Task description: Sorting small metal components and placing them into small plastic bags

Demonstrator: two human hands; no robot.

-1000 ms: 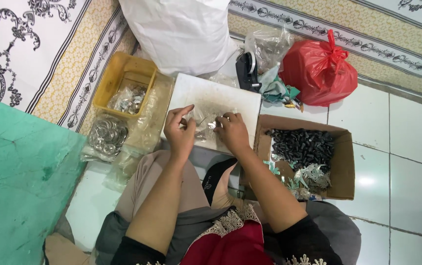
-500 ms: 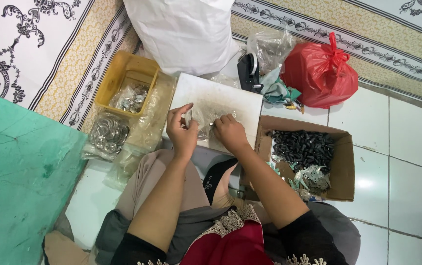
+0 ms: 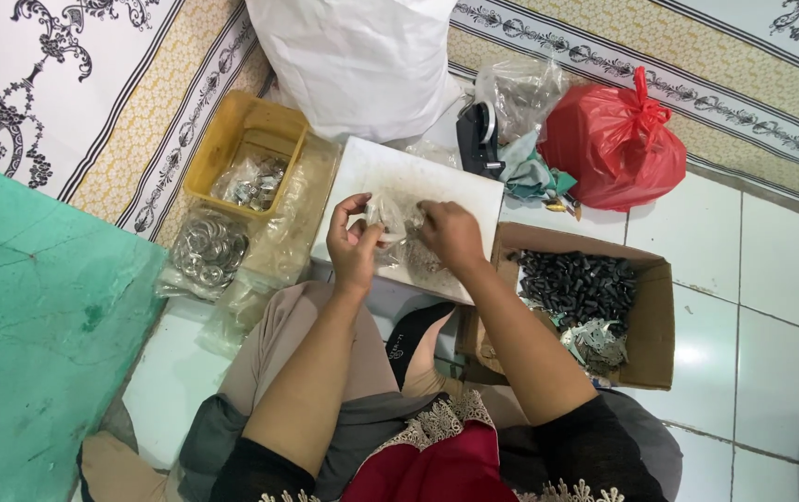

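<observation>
Both hands, left hand (image 3: 355, 244) and right hand (image 3: 452, 232), pinch a small clear plastic bag (image 3: 392, 218) with fingers closed narrow, above the white board (image 3: 390, 172).

Both forearms reach forward from the body, bare below dark sleeves. The left hand (image 3: 355, 244) has its fingers curled and the thumb raised. The right hand (image 3: 452, 232) is close beside it, palm down, fingers bent together.

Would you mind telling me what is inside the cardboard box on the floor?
The cardboard box holds a heap of small dark parts and, nearer the person, some pale metal pieces. Whatever lies beneath the heap is covered.
</observation>
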